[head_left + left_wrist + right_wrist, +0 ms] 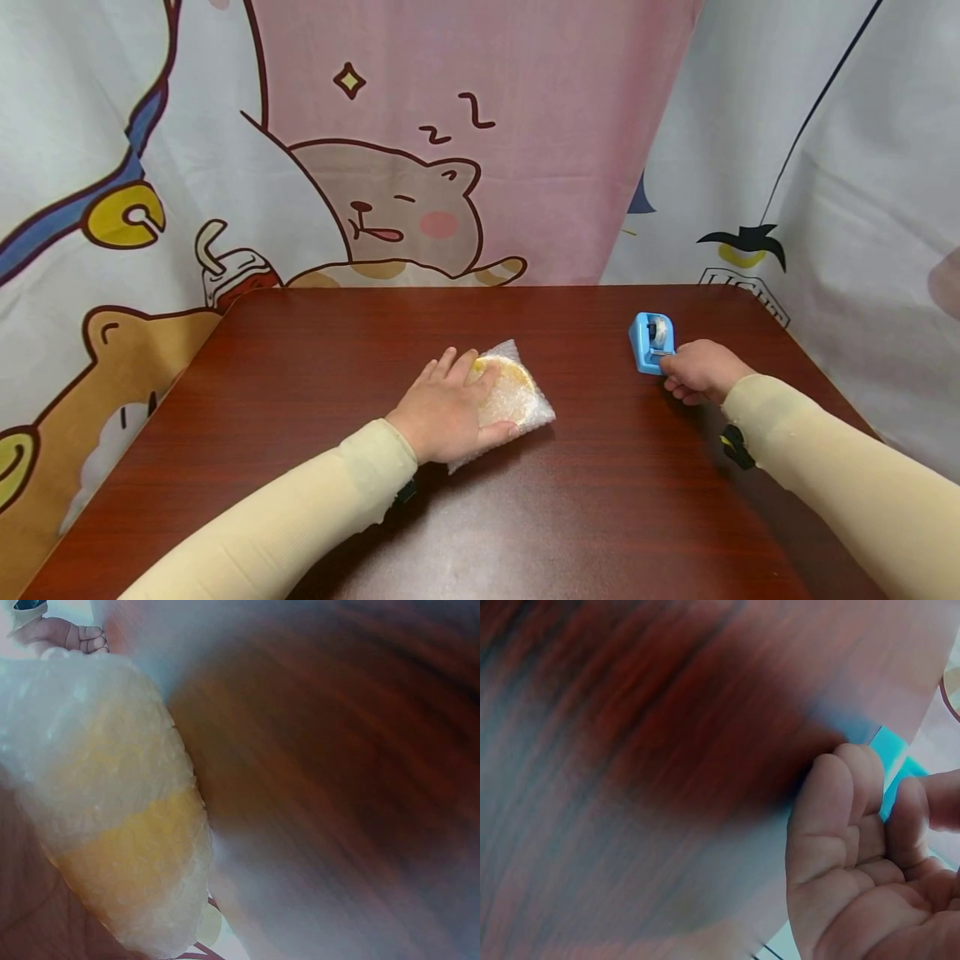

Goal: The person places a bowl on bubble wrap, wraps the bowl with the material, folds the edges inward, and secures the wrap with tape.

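A flat bubble-wrapped packet (517, 400) lies on the table, with a round white thing with a yellow rim showing through the wrap. Spread over its left part is my left hand (450, 408), fingers extended and thumb along the near side. The left wrist view shows the packet's bubbly edge (135, 817) close up beside the palm. Farther right stands a light-blue tape dispenser (643, 343) with a small roll of tape (660, 332). At its near end my right hand (705, 371) pinches at the tape's end with thumb and forefinger, the other fingers curled (821, 795). The tape end itself is hidden.
The reddish-brown wooden table (337, 350) reaches back to a printed cloth curtain (555, 125) with cartoon bears. More pale curtain (885, 250) hangs along the right side. Dark bands (737, 446) sit at the sleeve cuffs.
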`<state>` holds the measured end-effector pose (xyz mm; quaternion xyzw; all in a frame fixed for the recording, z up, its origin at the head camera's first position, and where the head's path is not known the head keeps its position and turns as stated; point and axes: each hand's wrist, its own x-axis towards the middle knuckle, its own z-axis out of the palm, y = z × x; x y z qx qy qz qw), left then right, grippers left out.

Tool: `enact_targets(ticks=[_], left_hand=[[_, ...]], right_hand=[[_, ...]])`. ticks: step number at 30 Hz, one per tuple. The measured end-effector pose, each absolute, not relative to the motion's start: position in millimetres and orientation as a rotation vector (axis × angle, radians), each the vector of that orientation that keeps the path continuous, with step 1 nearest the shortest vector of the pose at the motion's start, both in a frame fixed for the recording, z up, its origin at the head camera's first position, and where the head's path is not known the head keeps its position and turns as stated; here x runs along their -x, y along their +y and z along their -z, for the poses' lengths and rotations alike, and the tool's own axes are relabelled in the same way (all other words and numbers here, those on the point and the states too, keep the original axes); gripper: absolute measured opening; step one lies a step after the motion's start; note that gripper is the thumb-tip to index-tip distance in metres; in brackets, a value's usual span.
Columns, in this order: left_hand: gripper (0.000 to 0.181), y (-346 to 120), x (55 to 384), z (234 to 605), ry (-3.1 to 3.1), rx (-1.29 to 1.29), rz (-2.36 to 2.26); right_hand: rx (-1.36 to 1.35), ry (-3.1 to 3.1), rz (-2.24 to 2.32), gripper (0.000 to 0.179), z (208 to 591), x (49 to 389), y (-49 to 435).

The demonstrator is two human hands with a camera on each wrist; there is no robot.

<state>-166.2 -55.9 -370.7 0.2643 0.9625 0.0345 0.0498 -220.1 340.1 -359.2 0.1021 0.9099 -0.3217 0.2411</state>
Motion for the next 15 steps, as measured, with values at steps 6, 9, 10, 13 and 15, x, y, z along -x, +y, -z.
enact_targets(ticks=[6,9,10,13,15], left_hand=[[0.092,-55.7,165.0,370.1,2.929,-0.800,-0.116],[0.092,-55.6,165.0,370.1,2.928,-0.799,-0.124],[0.092,-55.6,165.0,370.1,2.928,-0.799,-0.124],[0.092,-55.7,164.8,369.8,2.929,-0.799,-0.124],[0.092,-55.8,164.5,369.5,2.930,-0.800,-0.125]], right_hand=[[-0.276,2.496,0.868,0.029,359.4,220.6,339.6],[-0.278,2.497,0.864,0.029,359.5,221.2,339.5],[-0.276,2.497,0.862,0.029,359.3,221.3,339.5],[-0.273,2.497,0.859,0.029,358.7,221.8,339.7],[-0.269,2.497,0.853,0.029,358.3,222.0,339.8]])
